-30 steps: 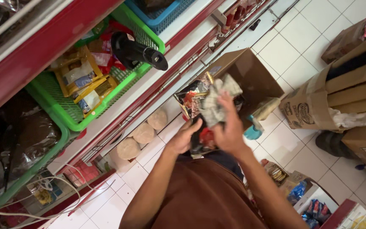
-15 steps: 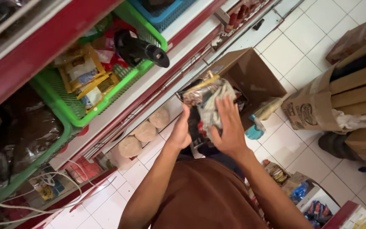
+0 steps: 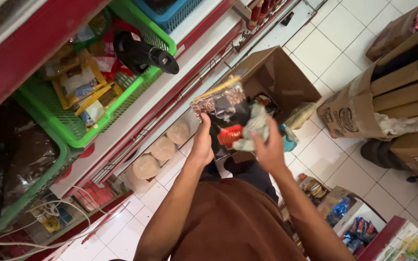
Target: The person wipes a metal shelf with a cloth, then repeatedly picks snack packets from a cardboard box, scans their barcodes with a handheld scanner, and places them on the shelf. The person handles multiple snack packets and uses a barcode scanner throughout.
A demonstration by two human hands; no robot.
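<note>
I'd keep my left hand [image 3: 202, 147] clamped under the packet stack [image 3: 224, 116] above the open box [image 3: 272, 79] while my right hand [image 3: 267, 145] fingers pinch the crumpled wrapper [image 3: 253, 129] steady.

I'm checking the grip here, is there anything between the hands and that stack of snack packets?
Nothing visible does. The left hand grips the stack of snack packets from its near left side, and the right hand touches a grey crumpled packet on the stack's right side. Both are in direct contact.
</note>
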